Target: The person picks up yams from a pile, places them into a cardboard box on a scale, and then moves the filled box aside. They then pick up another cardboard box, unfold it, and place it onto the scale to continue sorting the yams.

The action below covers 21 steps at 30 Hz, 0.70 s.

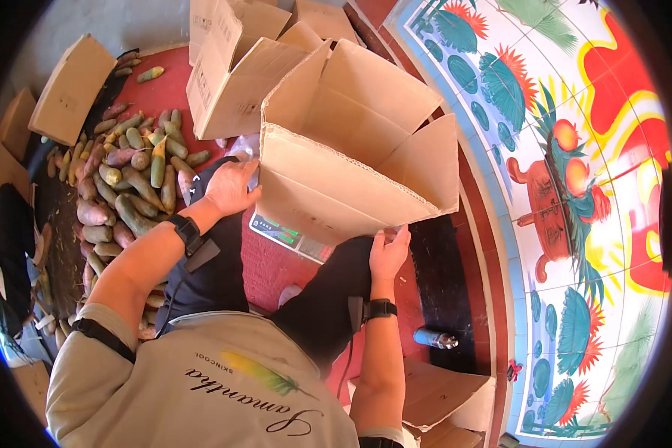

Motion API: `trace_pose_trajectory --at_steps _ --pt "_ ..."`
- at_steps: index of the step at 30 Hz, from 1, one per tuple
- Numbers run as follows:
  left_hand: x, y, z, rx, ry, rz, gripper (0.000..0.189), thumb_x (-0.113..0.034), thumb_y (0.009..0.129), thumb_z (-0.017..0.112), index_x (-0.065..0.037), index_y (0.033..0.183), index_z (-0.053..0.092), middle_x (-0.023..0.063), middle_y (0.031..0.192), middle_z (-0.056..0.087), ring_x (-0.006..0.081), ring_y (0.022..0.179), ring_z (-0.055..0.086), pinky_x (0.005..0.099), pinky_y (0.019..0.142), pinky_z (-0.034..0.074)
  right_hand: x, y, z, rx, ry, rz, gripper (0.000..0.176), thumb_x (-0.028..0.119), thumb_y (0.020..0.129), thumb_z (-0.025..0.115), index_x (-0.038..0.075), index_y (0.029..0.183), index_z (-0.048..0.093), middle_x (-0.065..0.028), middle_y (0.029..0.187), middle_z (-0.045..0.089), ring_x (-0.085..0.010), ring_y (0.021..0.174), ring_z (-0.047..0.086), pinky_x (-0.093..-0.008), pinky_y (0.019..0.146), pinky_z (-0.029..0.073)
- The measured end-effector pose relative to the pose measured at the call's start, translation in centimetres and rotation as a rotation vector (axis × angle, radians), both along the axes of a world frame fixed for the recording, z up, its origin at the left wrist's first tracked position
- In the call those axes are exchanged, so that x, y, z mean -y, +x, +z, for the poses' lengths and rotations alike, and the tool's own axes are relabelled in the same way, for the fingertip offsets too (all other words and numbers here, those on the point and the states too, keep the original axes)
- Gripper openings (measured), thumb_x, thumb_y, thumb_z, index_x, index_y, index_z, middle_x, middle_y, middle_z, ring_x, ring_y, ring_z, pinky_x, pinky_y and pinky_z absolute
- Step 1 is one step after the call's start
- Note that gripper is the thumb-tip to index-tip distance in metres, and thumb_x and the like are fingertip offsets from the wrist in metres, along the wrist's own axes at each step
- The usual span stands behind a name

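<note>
Head feed: I've got the box (pixel 328 179) open-top just past my knees, partly covering the scale (pixel 287 236); can't tell if it rests there. Left hand (pixel 231 188) at its left side, right hand (pixel 389 255) at its near lower edge; can't tell if either's clamped. Produce (pixel 131 179) piled left, bottle (pixel 434 339) right.

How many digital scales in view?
1. The digital scale is on the red mat, partly hidden by the large open carton. Others could be out of sight behind the cartons.
</note>
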<state>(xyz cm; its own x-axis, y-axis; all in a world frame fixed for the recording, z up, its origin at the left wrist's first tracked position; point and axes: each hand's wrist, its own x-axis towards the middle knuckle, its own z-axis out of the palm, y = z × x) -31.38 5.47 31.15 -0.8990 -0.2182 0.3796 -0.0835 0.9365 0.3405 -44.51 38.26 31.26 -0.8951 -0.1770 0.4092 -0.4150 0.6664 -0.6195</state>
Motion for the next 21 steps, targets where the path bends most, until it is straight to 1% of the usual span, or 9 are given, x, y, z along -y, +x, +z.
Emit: trace_pose_trajectory --at_steps 4,7,9,12,15,16,19,20,21 --pt "0.1 0.0 1.8 -0.005 -0.026 -0.011 0.053 -0.027 0.073 0.059 0.003 0.115 0.049 0.0219 0.092 0.062 0.0357 0.087 0.059 0.0431 0.08 0.045 -0.2 -0.2 -0.5 -0.06 0.046 -0.021 0.052 0.014 0.078 0.06 -0.006 0.122 0.042 -0.0225 0.106 0.052 -0.0397 0.096 0.053 -0.0441 0.082 0.044" --pt "-0.3 0.6 3.0 0.052 -0.026 0.079 0.047 -0.022 0.074 0.059 0.002 0.114 0.05 0.0226 0.098 0.061 0.0365 0.092 0.058 0.0438 0.083 0.045 -0.2 0.0 -0.2 -0.106 0.089 -0.038 0.051 0.014 0.078 0.059 -0.007 0.122 0.042 -0.0232 0.106 0.052 -0.0406 0.097 0.053 -0.0449 0.082 0.044" --pt "-0.2 1.0 3.3 -0.1 0.022 0.059 0.042 -0.019 0.075 0.059 -0.001 0.113 0.052 0.0217 0.101 0.061 0.0362 0.095 0.058 0.0435 0.085 0.045 -0.3 0.1 -0.3 -0.095 0.072 -0.029 0.051 0.013 0.078 0.058 -0.007 0.122 0.042 -0.0234 0.105 0.052 -0.0407 0.097 0.053 -0.0452 0.081 0.044" --pt "0.1 1.7 4.4 -0.16 0.01 0.0 0.037 -0.014 0.075 0.059 -0.002 0.11 0.055 0.02 0.101 0.062 0.0358 0.095 0.058 0.0427 0.085 0.046 0.0 0.0 -0.1 -0.094 0.057 -0.027 0.051 0.013 0.078 0.058 -0.007 0.123 0.042 -0.0234 0.104 0.052 -0.0407 0.096 0.053 -0.0454 0.08 0.044" --pt "0.2 2.4 5.9 -0.147 0.104 0.021 0.031 -0.01 0.075 0.06 -0.001 0.104 0.059 0.0187 0.098 0.062 0.0358 0.093 0.059 0.042 0.083 0.047 0.1 0.1 -0.1 -0.115 0.06 -0.036 0.051 0.012 0.078 0.057 -0.006 0.123 0.042 -0.0228 0.103 0.053 -0.0402 0.094 0.053 -0.0451 0.079 0.045" --pt "0.5 2.5 6.0 -0.202 0.091 0.011 0.027 -0.008 0.075 0.06 0.0 0.101 0.06 0.0183 0.096 0.063 0.0348 0.09 0.06 0.04 0.081 0.048 0.0 0.2 -0.1 -0.128 0.065 -0.038 0.05 0.012 0.079 0.057 -0.006 0.123 0.042 -0.0225 0.102 0.053 -0.0399 0.094 0.054 -0.0449 0.079 0.045" --pt "1.0 3.1 6.6 -0.191 0.156 0.03 0.026 -0.007 0.076 0.059 0.001 0.101 0.06 0.0188 0.096 0.063 0.0338 0.089 0.061 0.0383 0.081 0.049 0.0 0.3 0.0 -0.143 0.054 -0.032 0.05 0.012 0.079 0.057 -0.005 0.123 0.043 -0.0218 0.101 0.053 -0.0392 0.092 0.054 -0.0448 0.078 0.045" --pt "1.2 3.1 6.6 -0.259 0.17 0.035 0.023 -0.01 0.075 0.059 -0.002 0.096 0.061 0.0178 0.09 0.062 0.0339 0.083 0.061 0.0395 0.074 0.049 0.0 0.4 0.1 -0.138 0.053 -0.033 0.05 0.012 0.079 0.057 -0.005 0.123 0.043 -0.0218 0.101 0.053 -0.0392 0.092 0.054 -0.0448 0.078 0.045" --pt "1.3 3.3 6.7 -0.254 0.167 0.037 0.023 -0.01 0.075 0.059 -0.002 0.096 0.061 0.0178 0.09 0.062 0.0339 0.083 0.061 0.0395 0.074 0.049 0.1 0.3 0.3 -0.125 0.059 -0.042 0.049 0.012 0.079 0.057 -0.005 0.123 0.043 -0.0216 0.101 0.053 -0.039 0.092 0.055 -0.0448 0.078 0.045"
